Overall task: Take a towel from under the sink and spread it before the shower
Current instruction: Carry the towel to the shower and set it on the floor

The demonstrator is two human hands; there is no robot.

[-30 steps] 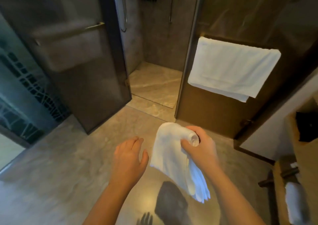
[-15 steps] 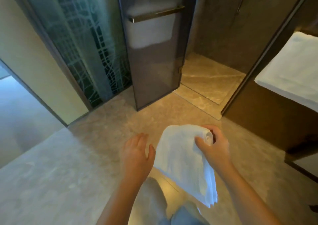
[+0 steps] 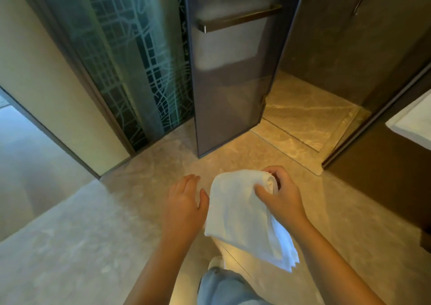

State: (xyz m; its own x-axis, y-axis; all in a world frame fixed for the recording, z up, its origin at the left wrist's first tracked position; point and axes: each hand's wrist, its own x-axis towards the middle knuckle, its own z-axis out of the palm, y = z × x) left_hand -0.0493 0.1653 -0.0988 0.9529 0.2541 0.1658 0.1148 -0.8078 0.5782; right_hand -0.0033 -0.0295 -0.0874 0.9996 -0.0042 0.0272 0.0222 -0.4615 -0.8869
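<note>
A person standing on a stone-tiled bathroom floor (image 3: 70,246) is holding a white towel (image 3: 240,213) in the air above it, in front of the open shower (image 3: 310,115). The right hand (image 3: 279,199) is gripping the towel's bunched upper end, thumb pressing on the near side and fingers curling over the far side, so the roll of cloth is partly hiding inside the fist. The rest of the towel is hanging down folded, its layered lower corners dangling beside the right forearm. The left hand (image 3: 186,206) is hovering spread and flat just beside the towel's left edge; whether the thumb is actually touching the cloth is hard to make out. Both forearms are running out of the picture at the bottom edge, and a leg in light blue jeans (image 3: 224,288) is showing between them, cut off below, with a pale shoe tip (image 3: 215,262) mostly hiding behind the towel. Ahead, the smoked-glass shower door (image 3: 233,90) is standing ajar, a bar handle (image 3: 238,21) crossing it; a pale blurred shape is showing through the glass, too hazy to identify. To the door's left, a patterned glass panel (image 3: 130,55) is meeting the floor. At the right edge of the picture, a second white towel (image 3: 412,122) is hanging, only its corner showing.
</note>
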